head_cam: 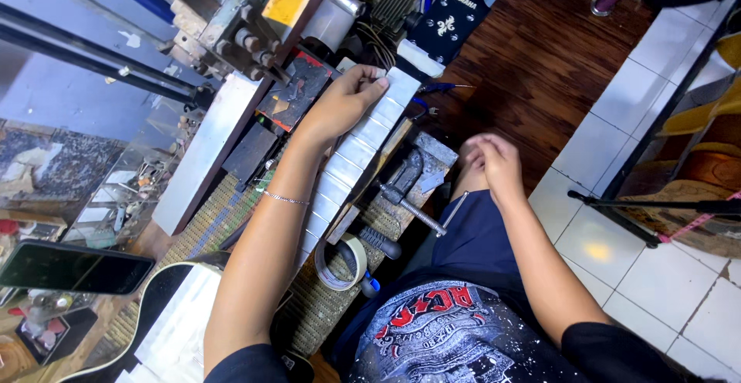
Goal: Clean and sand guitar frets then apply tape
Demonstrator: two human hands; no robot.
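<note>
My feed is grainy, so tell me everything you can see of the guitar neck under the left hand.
The guitar neck lies flat on the workbench, running diagonally away from the black guitar body. Pale tape strips cover its fretboard, leaving thin gaps. The left hand presses its far end. A tape roll and a metal vise sit beside it.

there is a single view, from a camera on the person's head, looking steeply down and tilted, so the workbench runs diagonally from lower left to upper centre. it sits close: the person's own lap fills the bottom, tiled floor shows at right. no second view overlaps it.
</note>
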